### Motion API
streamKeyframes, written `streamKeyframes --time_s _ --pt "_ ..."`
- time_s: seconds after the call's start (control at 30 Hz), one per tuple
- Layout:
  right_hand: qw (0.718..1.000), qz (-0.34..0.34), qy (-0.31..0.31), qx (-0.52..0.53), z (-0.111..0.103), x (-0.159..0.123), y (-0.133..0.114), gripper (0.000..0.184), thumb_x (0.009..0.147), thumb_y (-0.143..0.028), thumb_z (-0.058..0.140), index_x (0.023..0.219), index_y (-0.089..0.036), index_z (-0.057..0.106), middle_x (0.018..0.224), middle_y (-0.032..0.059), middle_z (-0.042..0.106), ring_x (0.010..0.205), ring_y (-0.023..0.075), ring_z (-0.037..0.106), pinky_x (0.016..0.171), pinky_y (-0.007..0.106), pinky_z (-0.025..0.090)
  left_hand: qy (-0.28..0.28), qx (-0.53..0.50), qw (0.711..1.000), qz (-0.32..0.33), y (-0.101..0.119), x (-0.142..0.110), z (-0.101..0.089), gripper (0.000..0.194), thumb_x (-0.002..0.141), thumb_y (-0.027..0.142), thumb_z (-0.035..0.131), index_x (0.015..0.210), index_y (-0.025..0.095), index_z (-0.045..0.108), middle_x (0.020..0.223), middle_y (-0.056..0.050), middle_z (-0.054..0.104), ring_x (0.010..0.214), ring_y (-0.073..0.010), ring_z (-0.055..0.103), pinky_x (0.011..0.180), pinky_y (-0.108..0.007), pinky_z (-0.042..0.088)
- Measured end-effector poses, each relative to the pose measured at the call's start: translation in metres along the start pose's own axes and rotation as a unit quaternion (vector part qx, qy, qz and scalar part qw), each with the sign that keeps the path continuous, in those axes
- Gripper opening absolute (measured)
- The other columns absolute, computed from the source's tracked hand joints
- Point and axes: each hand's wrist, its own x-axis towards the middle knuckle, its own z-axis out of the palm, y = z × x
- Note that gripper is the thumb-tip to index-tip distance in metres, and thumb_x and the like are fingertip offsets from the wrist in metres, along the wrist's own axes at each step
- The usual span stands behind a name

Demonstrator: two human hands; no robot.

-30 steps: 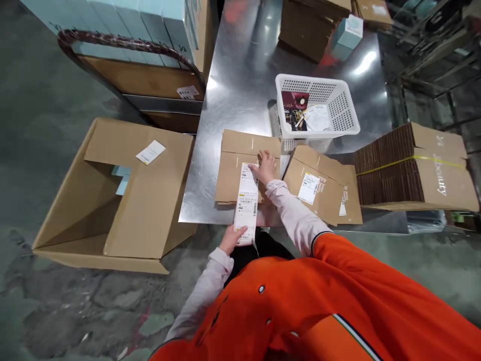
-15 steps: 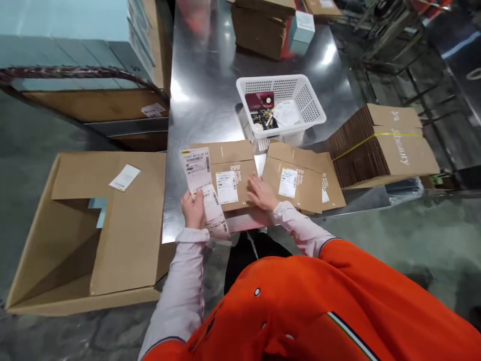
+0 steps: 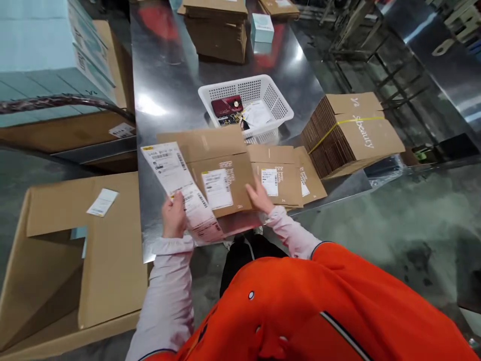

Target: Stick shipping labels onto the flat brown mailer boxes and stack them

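My left hand (image 3: 174,216) is closed on a strip of printed shipping labels (image 3: 190,193), which hangs over the left part of a flat cardboard box (image 3: 240,173). That box carries a white label (image 3: 217,189) on its face. My right hand (image 3: 260,196) grips the box at its right edge, thumb on top; the other fingers are partly hidden. The box looks slightly raised from the table and overlaps a second labelled flat box (image 3: 287,188). Under that one, a third flat box (image 3: 313,183) sticks out to the right.
A white basket (image 3: 280,98) with small items stands on the metal table (image 3: 169,90). To the right lies a strapped stack of flat cartons (image 3: 361,133). Farther back are a cardboard stack (image 3: 218,37) and a pale blue box (image 3: 262,29). A large open carton (image 3: 112,265) stands at left.
My right hand has moved to the box's right edge and taken hold; the box now overlaps the neighbouring one. The view has shifted, and the label strip slants more across the box.
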Motion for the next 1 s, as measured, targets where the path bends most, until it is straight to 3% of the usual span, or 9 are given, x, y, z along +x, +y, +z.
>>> streamKeyframes --time_s 0.07,0.13,0.23,0.37,0.43,0.5,0.6,0.83,1.0 --pt "0.996 0.015 0.057 0.062 -0.056 -0.011 0.020 0.068 0.093 -0.060 0.034 0.134 -0.009 0.052 0.131 0.0180 0.059 0.121 0.0235 0.057 0.106 0.037 0.044 -0.026 -0.105 0.992 -0.058 0.022 -0.022 0.022 0.050 0.074 0.058 0.067 0.099 0.015 0.064 0.103 -0.011 0.071 0.100 -0.0258 0.066 0.091 -0.040 0.052" --pt "0.992 0.076 0.097 0.013 -0.105 -0.017 0.036 0.064 0.089 -0.059 0.046 0.125 -0.008 0.058 0.121 0.0194 0.064 0.112 0.0273 0.060 0.100 0.043 0.046 -0.031 -0.151 0.984 -0.084 0.035 -0.043 0.040 0.045 0.067 0.052 0.074 0.093 0.016 0.064 0.090 -0.006 0.071 0.085 -0.0212 0.068 0.078 -0.033 0.055" --pt "0.974 0.154 0.123 -0.110 -0.129 -0.018 0.031 0.073 0.073 -0.056 0.070 0.124 -0.005 0.057 0.122 0.0255 0.060 0.116 0.0353 0.055 0.099 0.052 0.044 -0.031 -0.159 0.983 -0.084 0.037 -0.071 0.053 0.041 0.061 0.043 0.081 0.089 0.018 0.063 0.084 -0.003 0.071 0.077 -0.0180 0.066 0.069 -0.027 0.053" --pt "0.985 0.024 -0.127 0.116 -0.055 -0.028 -0.020 0.077 0.064 -0.054 0.079 0.127 -0.015 0.057 0.122 0.0156 0.064 0.106 0.0281 0.063 0.090 0.043 0.053 -0.148 -0.115 0.974 -0.129 0.028 -0.104 0.048 0.042 0.059 0.045 0.082 0.086 0.016 0.068 0.080 -0.006 0.071 0.072 -0.0207 0.066 0.066 -0.030 0.053" --pt "0.955 -0.006 -0.177 0.238 -0.008 -0.044 -0.044 0.062 0.074 -0.057 0.069 0.121 -0.017 0.061 0.118 0.0116 0.068 0.104 0.0248 0.066 0.091 0.041 0.054 -0.214 -0.096 0.965 -0.122 0.026 -0.112 0.042 0.045 0.058 0.041 0.084 0.092 0.014 0.072 0.089 -0.010 0.073 0.081 -0.0232 0.067 0.073 -0.032 0.054" --pt "0.943 -0.005 -0.203 0.265 0.022 -0.059 -0.058 0.052 0.080 -0.056 0.064 0.112 -0.015 0.067 0.113 0.0112 0.070 0.102 0.0244 0.067 0.094 0.041 0.053 -0.188 -0.120 0.970 -0.098 0.024 -0.113 0.034 0.050 0.058 0.039 0.085 0.100 0.015 0.072 0.100 -0.010 0.073 0.090 -0.0238 0.067 0.082 -0.033 0.053" --pt "0.935 -0.013 -0.271 0.228 0.033 -0.059 -0.067 0.058 0.069 -0.049 0.078 0.114 -0.014 0.068 0.109 0.0105 0.072 0.098 0.0242 0.068 0.089 0.039 0.054 -0.075 -0.150 0.981 -0.099 0.018 -0.108 0.022 0.046 0.058 0.045 0.084 0.089 0.013 0.071 0.089 -0.008 0.073 0.080 -0.0208 0.065 0.078 -0.033 0.052" --pt "0.971 -0.081 -0.210 0.073 0.025 -0.017 -0.090 0.024 0.081 -0.036 0.070 0.089 -0.015 0.078 0.080 0.0057 0.075 0.072 0.0177 0.067 0.067 0.027 0.050 0.022 -0.115 0.989 -0.090 -0.010 -0.112 0.024 0.042 0.063 0.053 0.078 0.064 0.014 0.063 0.060 0.000 0.061 0.057 -0.0112 0.051 0.059 -0.023 0.042" --pt "0.974 -0.082 -0.188 0.095 0.051 -0.010 -0.084 0.023 0.077 -0.038 0.074 0.082 -0.016 0.078 0.079 0.0051 0.073 0.074 0.0164 0.065 0.068 0.026 0.050 0.101 -0.100 0.986 -0.088 -0.028 -0.108 0.029 0.050 0.064 0.055 0.077 0.052 0.018 0.045 0.048 0.005 0.044 0.048 -0.0076 0.039 0.049 -0.021 0.033"
